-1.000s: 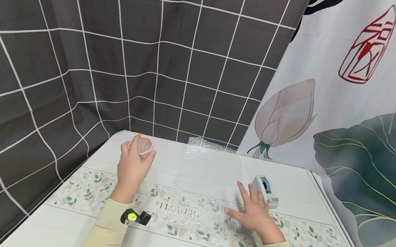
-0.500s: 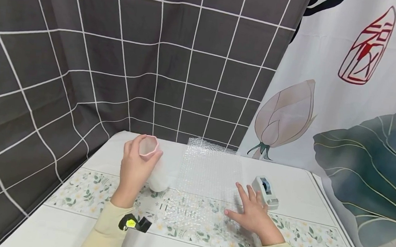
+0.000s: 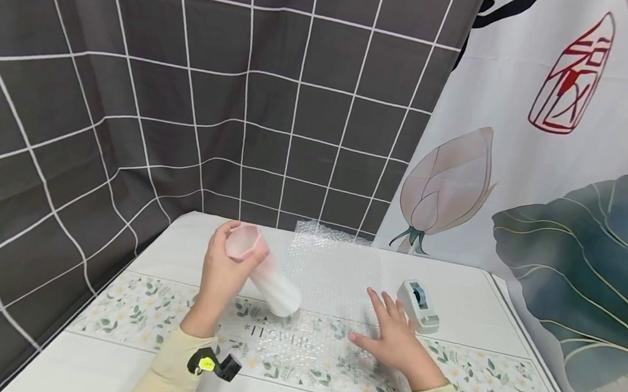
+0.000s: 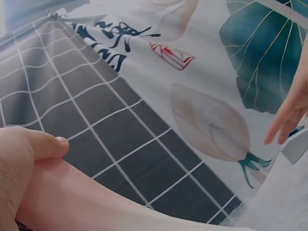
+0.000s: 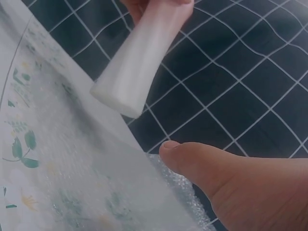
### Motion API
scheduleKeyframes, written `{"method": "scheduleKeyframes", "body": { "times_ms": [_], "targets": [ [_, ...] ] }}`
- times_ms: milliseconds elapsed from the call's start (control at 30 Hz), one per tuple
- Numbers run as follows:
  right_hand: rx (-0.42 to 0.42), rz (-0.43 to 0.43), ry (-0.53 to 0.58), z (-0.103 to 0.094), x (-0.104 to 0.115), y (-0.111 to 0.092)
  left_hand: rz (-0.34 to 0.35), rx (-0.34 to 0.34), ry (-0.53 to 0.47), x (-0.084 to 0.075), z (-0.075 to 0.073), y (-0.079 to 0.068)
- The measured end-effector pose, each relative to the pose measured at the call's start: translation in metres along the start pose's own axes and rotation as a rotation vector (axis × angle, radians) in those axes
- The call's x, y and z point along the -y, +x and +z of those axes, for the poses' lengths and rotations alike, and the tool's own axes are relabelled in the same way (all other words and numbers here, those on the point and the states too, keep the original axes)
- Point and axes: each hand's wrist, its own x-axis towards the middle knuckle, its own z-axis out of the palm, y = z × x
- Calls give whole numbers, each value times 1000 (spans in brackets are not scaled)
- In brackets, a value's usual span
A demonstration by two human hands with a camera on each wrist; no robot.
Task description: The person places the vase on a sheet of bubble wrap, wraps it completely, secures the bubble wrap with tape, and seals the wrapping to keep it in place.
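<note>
A tall vase [image 3: 277,285], pink at its mouth and fading to white at the base, leans in my left hand [image 3: 225,275]. Thumb and fingers grip it around the pink rim, and its white end points to the right. The right wrist view shows the vase [image 5: 139,62] tilted above the table. My right hand [image 3: 391,337] has its fingers spread over the right side of a clear bubble wrap sheet [image 3: 330,277]. Just past those fingers stands a light-coloured tape dispenser [image 3: 419,306] with a blue roll.
The white table [image 3: 165,252] carries a floral printed band [image 3: 139,311] with lettering. Dark gridded cloth [image 3: 276,107] hangs behind and to the left, and a white curtain [image 3: 453,188] with a printed bud and leaf hangs at the right.
My left hand has moved to the right with the vase, tilting it so that its white body now shows over the bubble wrap's left edge. The right hand has stayed nearly still.
</note>
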Motion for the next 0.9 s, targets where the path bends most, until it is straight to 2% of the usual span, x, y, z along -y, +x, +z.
{"method": "scheduleKeyframes", "body": {
  "times_ms": [200, 467, 700, 900],
  "targets": [
    [-10, -29, -1, 2, 2, 0, 4, 73, -49, 0, 12, -9],
    [-21, -62, 41, 7, 10, 2, 51, 159, -38, -3, 28, -24],
    [-57, -153, 106, 19, 21, 2, 68, 198, -86, -5, 38, -32],
    [-75, -215, 115, 24, 32, 0, 85, 246, -145, -8, 46, -42]
  ]
}}
